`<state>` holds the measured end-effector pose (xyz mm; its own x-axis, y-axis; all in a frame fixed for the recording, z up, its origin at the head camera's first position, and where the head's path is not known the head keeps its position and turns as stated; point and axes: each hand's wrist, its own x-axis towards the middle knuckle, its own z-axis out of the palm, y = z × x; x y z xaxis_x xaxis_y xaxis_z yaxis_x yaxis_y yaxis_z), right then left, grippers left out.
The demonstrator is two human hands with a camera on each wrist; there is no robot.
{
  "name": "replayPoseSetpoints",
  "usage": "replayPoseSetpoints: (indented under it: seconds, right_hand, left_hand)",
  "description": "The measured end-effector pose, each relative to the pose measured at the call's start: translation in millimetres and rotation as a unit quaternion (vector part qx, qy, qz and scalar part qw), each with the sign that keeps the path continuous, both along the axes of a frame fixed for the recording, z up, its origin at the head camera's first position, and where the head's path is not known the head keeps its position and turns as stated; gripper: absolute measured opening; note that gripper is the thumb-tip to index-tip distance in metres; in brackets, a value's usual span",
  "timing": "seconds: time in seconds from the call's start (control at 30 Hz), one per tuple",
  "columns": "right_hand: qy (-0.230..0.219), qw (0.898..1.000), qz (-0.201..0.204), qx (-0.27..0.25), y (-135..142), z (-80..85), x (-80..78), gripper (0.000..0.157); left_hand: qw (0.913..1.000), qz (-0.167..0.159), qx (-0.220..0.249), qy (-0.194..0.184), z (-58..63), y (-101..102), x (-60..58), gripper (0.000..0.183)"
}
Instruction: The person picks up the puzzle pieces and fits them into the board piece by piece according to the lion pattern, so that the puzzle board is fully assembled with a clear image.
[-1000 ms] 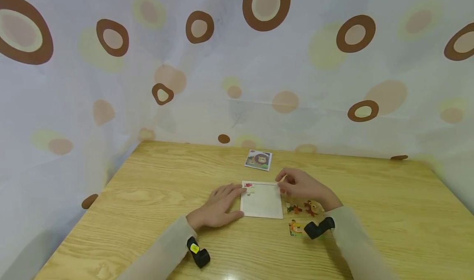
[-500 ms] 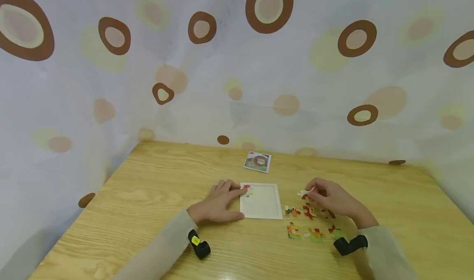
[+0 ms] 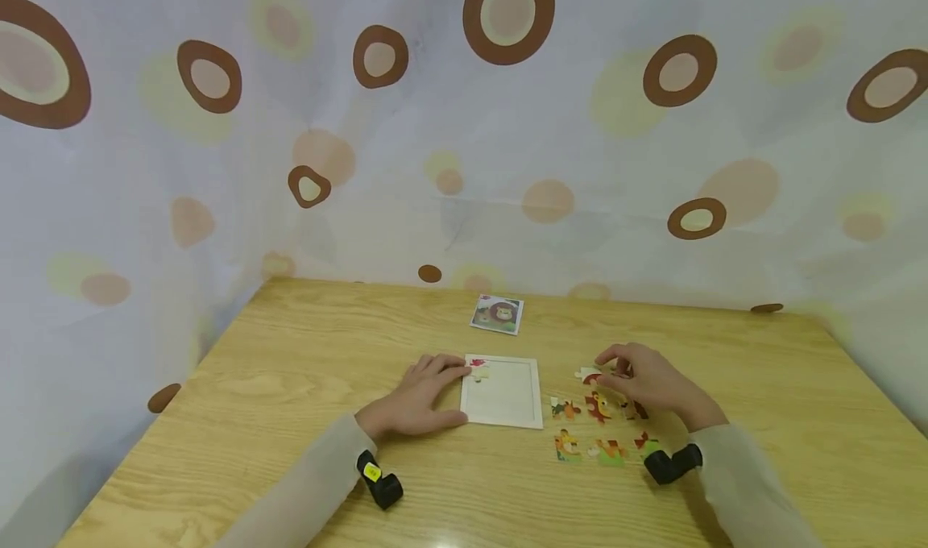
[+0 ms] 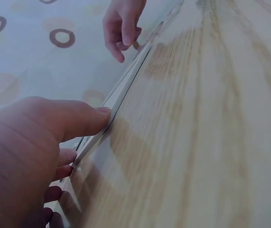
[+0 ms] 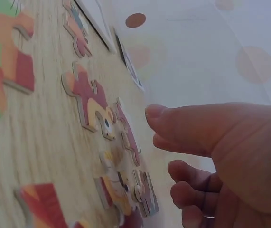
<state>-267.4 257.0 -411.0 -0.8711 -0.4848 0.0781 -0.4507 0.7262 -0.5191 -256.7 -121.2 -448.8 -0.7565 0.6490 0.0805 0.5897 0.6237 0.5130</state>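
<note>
1. Nearest on the bench (image 3: 449, 491): a row of three loose pieces (image 3: 612, 451), picture side up; more lie just beyond.
2. Left hand (image 3: 415, 401): fingers spread, resting along the left edge of the white frame (image 3: 537, 391), as a second ago.
3. Inside the frame's far left corner we see one placed piece (image 3: 479, 368); the rest shows bare. We judge the filling early.
4. Right hand (image 3: 648, 379): a second ago at the frame's far right corner, now over the loose pieces. Thumb and fingertips apart, nothing pinched; a white-and-brown piece (image 3: 589, 375) lies beside them. We read a shift towards picking.
5. Farthest: lion card (image 3: 497, 314), flat, beyond the frame.
</note>
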Motion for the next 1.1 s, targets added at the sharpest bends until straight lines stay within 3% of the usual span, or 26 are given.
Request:
replayPoseSetpoints:
  seconds: [0.23, 0.53, 0.7, 0.9, 1.1]
  right_hand:
    - [-0.009, 1.0, -0.011, 0.02, -3.6, -4.5, -8.2, 0.024]
    - [-0.02, 1.0, 0.0, -0.008, -12.1, -2.1, -14.9, 0.017]
    - [-0.005, 0.999, -0.023, -0.032, -18.0, -5.5, -20.7, 0.015]
    - [0.003, 0.996, -0.026, -0.08, -50.9, -11.7, -29.6, 0.009]
    - [-0.004, 0.997, -0.004, -0.083, -81.4, -10.9, -31.0, 0.005]
  left_hand:
    - [0.9999, -0.002, 0.007, 0.011, -0.7, 1.4, 0.2, 0.065]
    - [0.9999, 0.004, 0.005, 0.014, -1.3, 1.9, 2.4, 0.061]
    - [0.9999, 0.007, -0.001, 0.014, -1.3, 3.7, 1.5, 0.058]
    - [0.9999, 0.007, 0.005, 0.014, -0.8, 1.6, 2.3, 0.057]
    - [0.9999, 0.007, 0.006, 0.014, 1.2, 2.2, 4.8, 0.058]
